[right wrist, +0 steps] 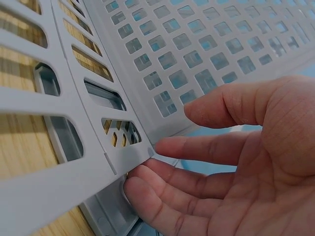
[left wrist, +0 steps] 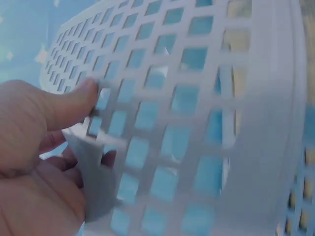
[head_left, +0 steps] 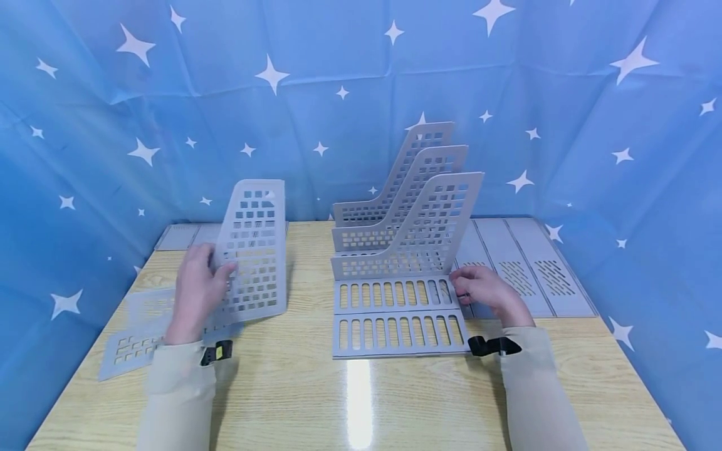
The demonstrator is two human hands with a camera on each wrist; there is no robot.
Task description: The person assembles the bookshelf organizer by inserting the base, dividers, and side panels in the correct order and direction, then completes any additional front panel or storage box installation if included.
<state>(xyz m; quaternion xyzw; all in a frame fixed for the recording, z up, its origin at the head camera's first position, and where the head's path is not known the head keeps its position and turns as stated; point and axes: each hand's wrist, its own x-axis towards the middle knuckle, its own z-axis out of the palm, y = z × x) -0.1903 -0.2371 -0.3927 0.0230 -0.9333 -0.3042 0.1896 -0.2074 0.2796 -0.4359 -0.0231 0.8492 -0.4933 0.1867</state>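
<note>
A grey perforated side panel with a sloped edge (head_left: 256, 250) stands tilted over the table, pinched by my left hand (head_left: 198, 282) at its left edge. The thumb lies on its near face in the left wrist view, and the other fingers are partly hidden behind it. A partly assembled file rack (head_left: 400, 335) has a slotted base and three upright panels (head_left: 417, 225). My right hand (head_left: 485, 288) is at the base's right edge beside the nearest upright. In the right wrist view, its loosely bent fingertips (right wrist: 140, 194) touch the base's corner, with the thumb apart from the upright.
Several flat grey panels (head_left: 541, 269) lie side by side right of the rack. More perforated panels (head_left: 132, 344) lie at the left, beneath and beside my left arm, and others (head_left: 180, 238) along the back left edge. A blue star-patterned curtain (head_left: 316, 94) hangs behind the wooden table (head_left: 282, 388).
</note>
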